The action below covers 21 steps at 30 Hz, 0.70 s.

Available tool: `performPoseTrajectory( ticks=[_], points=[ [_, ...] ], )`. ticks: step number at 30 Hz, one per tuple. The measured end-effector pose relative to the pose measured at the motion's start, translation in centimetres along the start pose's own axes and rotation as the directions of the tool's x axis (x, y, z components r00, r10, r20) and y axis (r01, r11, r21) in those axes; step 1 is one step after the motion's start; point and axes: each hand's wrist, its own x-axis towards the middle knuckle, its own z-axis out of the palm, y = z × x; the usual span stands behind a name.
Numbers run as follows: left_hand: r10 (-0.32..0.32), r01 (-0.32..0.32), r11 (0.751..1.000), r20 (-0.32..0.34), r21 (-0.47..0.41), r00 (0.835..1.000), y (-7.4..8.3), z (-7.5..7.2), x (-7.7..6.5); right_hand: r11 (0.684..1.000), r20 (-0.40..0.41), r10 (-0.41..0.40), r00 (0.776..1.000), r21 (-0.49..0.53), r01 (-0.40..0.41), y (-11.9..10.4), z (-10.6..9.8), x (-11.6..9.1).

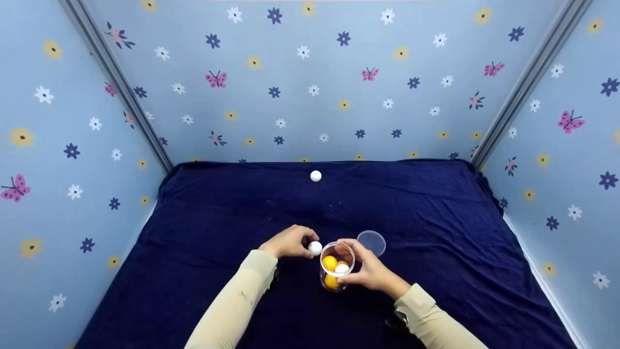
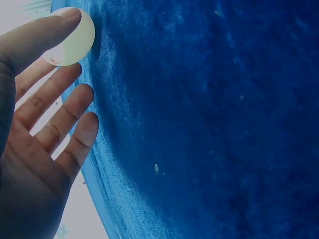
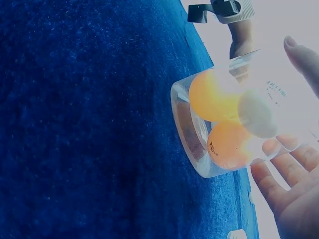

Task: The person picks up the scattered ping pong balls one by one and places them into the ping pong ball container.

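Between thumb and fingers, my left hand [image 1: 290,242] pinches a white ping-pong ball [image 1: 315,248], just left of a clear plastic jar [image 1: 322,272]. The left wrist view shows the thumb lying across this ball [image 2: 82,37] while the other fingers spread below it. My right hand [image 1: 368,270] grips the jar from its right side, near the rim. Through the jar's wall [image 3: 185,122] in the right wrist view, orange balls [image 3: 214,94] and a white ball [image 3: 257,113] are visible inside. Its mouth is uncovered.
A clear round lid [image 1: 371,243] lies on the dark blue cloth [image 1: 218,208] behind my right hand. Another white ball [image 1: 316,176] rests near the cloth's far edge. Patterned walls [image 1: 310,104] enclose the back and both sides.
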Motion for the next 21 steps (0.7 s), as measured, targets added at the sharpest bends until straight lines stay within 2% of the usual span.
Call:
performPoseTrajectory(
  ticks=[3,10,21],
  points=[
    [0.001,-0.001,1.000,0.005,0.004,1.000,-0.04,0.13,0.06,1.000,0.002,0.008,1.000,0.023,-0.008,-0.20,0.08,-0.03],
    [0.003,-0.003,1.000,0.005,0.008,1.000,-0.30,0.42,0.24,1.000,-0.001,0.016,1.000,0.008,-0.016,-0.56,0.12,0.00],
    [0.015,-0.016,1.000,-0.017,-0.018,1.000,-0.16,-0.12,0.07,1.000,-0.003,0.029,1.000,-0.004,-0.029,-0.44,0.03,0.00]
  ],
)
